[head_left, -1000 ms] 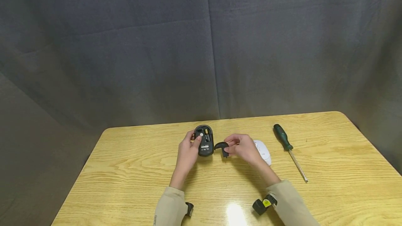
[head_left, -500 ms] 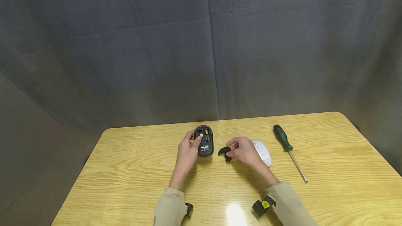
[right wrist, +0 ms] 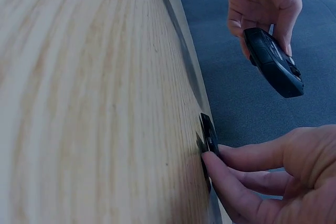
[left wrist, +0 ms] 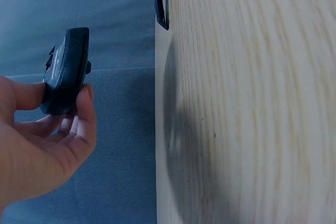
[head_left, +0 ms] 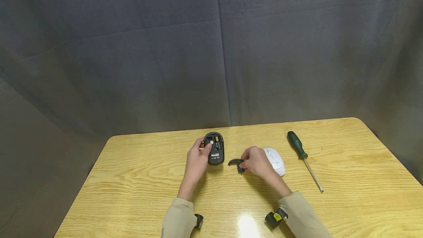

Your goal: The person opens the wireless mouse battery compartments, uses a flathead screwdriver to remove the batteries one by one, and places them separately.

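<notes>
My left hand [head_left: 197, 157] grips a black computer mouse [head_left: 216, 159] by its left side, underside up, raised off the table. Its battery bay lies uncovered, with a battery [head_left: 217, 144] in it. The thumb presses on the underside, and the fingers curl beneath, as the left wrist view shows. My right hand [head_left: 257, 161] pinches the black curved battery cover [head_left: 236, 162] between thumb and fingers, low at the tabletop, just right of the mouse. In the right wrist view the cover [right wrist: 208, 132] is right at the wood surface, partly hidden by the fingertips.
A white mouse [head_left: 275, 162] lies beside my right hand, partly covered by it. Farther right is a screwdriver [head_left: 298, 146] with a green handle, its tip toward me. The wooden table [head_left: 138, 172] ends at a grey curtain [head_left: 165, 65] behind.
The right hand has lowered the battery cover to the tabletop, slightly right and nearer to me, and the cover has tilted flatter. The left hand and black mouse have stayed in place.
</notes>
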